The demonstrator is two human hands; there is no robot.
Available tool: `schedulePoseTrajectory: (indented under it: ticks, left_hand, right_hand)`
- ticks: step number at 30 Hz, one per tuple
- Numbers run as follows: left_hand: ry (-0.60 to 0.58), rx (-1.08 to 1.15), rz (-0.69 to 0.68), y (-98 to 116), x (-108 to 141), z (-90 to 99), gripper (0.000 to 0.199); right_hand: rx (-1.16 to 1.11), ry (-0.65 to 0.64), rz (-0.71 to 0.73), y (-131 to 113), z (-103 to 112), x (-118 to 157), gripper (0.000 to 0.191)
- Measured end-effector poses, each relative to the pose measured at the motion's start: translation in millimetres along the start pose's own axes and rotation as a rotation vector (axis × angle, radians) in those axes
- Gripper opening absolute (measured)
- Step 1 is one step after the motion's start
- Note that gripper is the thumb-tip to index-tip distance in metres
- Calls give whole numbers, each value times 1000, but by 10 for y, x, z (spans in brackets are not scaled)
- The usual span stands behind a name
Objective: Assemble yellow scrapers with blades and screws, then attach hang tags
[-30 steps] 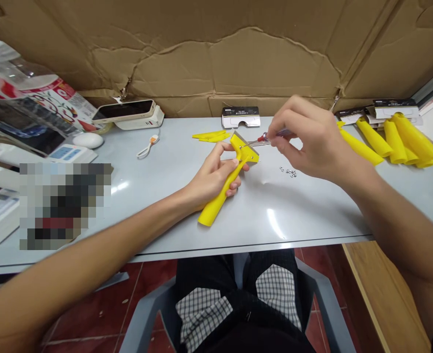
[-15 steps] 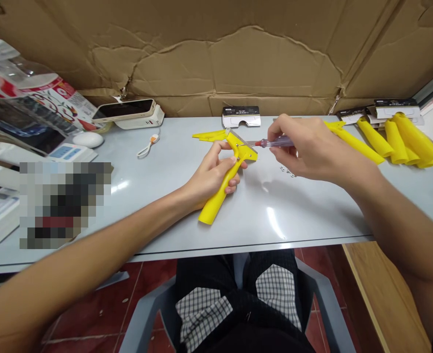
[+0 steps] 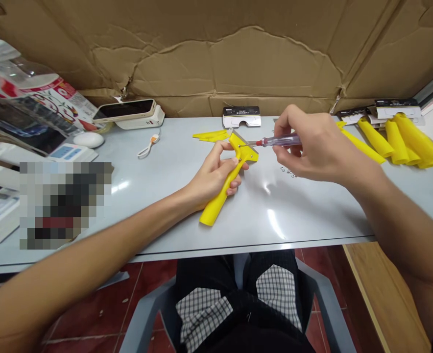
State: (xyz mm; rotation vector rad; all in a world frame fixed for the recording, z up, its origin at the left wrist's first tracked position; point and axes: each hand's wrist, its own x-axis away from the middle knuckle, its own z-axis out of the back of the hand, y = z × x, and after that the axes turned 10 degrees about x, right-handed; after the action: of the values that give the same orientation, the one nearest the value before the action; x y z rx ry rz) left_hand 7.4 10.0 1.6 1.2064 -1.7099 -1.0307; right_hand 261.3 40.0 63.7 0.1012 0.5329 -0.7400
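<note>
My left hand (image 3: 218,171) is wrapped round the handle of a yellow scraper (image 3: 216,203), its head tilted up and to the right with a metal blade along the far edge. Between thumb and fingers, my right hand (image 3: 308,144) grips a screwdriver (image 3: 282,140) with a clear purple handle and a red collar. The driver's tip meets the scraper's head at one of two screws. Several small nuts or screws (image 3: 287,171) lie on the table below my right hand. Flat yellow pieces (image 3: 211,136) rest behind the scraper.
More yellow scraper handles (image 3: 398,142) lie at the right beside black and white cards (image 3: 396,109). Another card (image 3: 241,117) stands at the back against the cardboard (image 3: 216,59). A phone (image 3: 124,112), a short cable (image 3: 149,146), a mouse (image 3: 88,140) and a large bottle (image 3: 36,93) occupy the left.
My right hand has shifted slightly right and changed its hold on the screwdriver, showing more of the handle. The scraper in my left hand has barely moved.
</note>
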Motion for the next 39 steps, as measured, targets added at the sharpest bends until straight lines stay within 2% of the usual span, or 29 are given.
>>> schedulePoseTrajectory:
  ticks: [5, 8, 10, 15, 21, 24, 27, 31, 34, 39]
  left_hand:
    - [-8, -9, 3, -2, 0, 5, 19]
    - [-13, -12, 3, 1, -1, 3, 18]
    - [-5, -7, 7, 5, -2, -3, 18]
    - [13, -7, 13, 15, -1, -21, 18]
    - [3, 5, 8, 17, -1, -13, 18]
    - [4, 9, 8, 19, -1, -19, 18]
    - [10, 1, 7, 24, -1, -33, 18]
    - [9, 5, 4, 26, -1, -30, 17]
    - [6, 5, 4, 21, -2, -13, 19]
    - [-3, -2, 8, 19, 0, -5, 21]
  right_hand:
    - [64, 83, -6, 101, -39, -27, 17]
    - [162, 40, -23, 110, -59, -27, 23]
    - [181, -6, -40, 86, -44, -22, 20]
    - [81, -76, -61, 16, 29, -16, 24]
    - [125, -40, -88, 49, -47, -28, 21]
    - [141, -75, -99, 20, -38, -34, 21]
    - [140, -118, -73, -32, 12, -29, 24]
    - [135, -100, -25, -39, 24, -25, 25]
    - [164, -86, -41, -8, -10, -37, 20]
    - [250, -93, -48, -4, -19, -31, 30]
